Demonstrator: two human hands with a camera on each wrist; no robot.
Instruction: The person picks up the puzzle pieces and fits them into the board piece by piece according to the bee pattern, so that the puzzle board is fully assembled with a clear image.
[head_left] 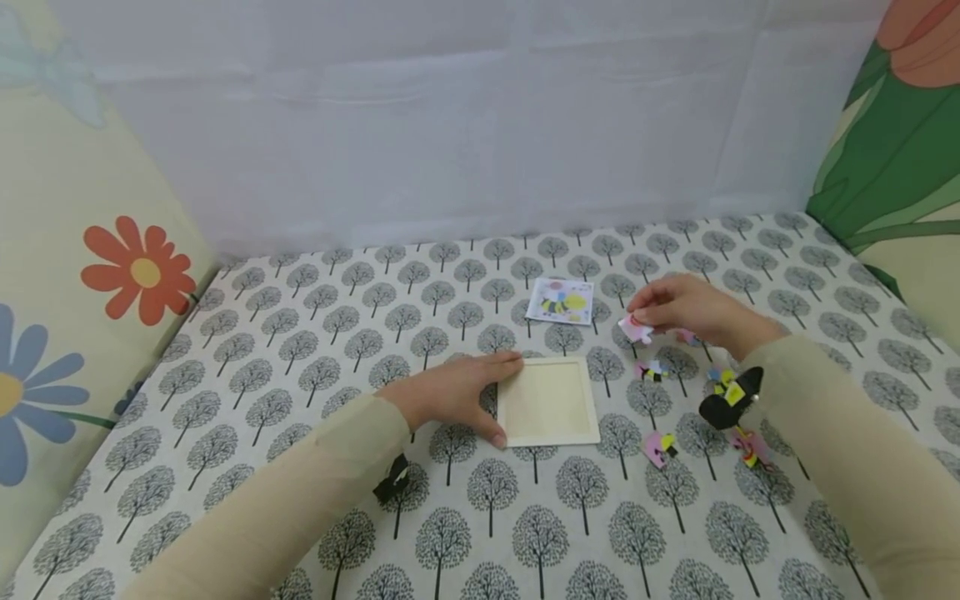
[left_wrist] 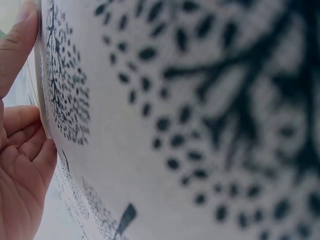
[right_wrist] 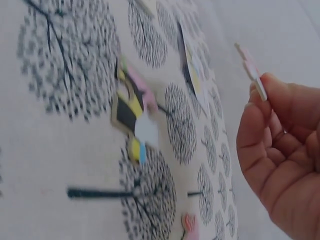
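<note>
A square, cream puzzle tray [head_left: 549, 437] with a raised rim lies on the tree-patterned cloth. My left hand [head_left: 465, 390] holds its left side, fingers at the far corner and thumb at the near one. In the left wrist view, several fingers [left_wrist: 31, 132] curl against the tray's edge. Raised over the cloth, my right hand [head_left: 678, 307] pinches a pink and white jigsaw piece [head_left: 636, 328] between thumb and fingertips. The right wrist view shows that jigsaw piece [right_wrist: 252, 72] nearly edge-on. Below it on the cloth lies a yellow, black and pink jigsaw piece [right_wrist: 131, 107].
Behind the tray lies a square bee picture card [head_left: 561, 302]. More jigsaw pieces, such as a pink and yellow piece [head_left: 660, 448] and a red and pink piece [head_left: 752, 450], lie scattered on the right, some near my right forearm. A white cloth wall [head_left: 450, 150] stands at the back.
</note>
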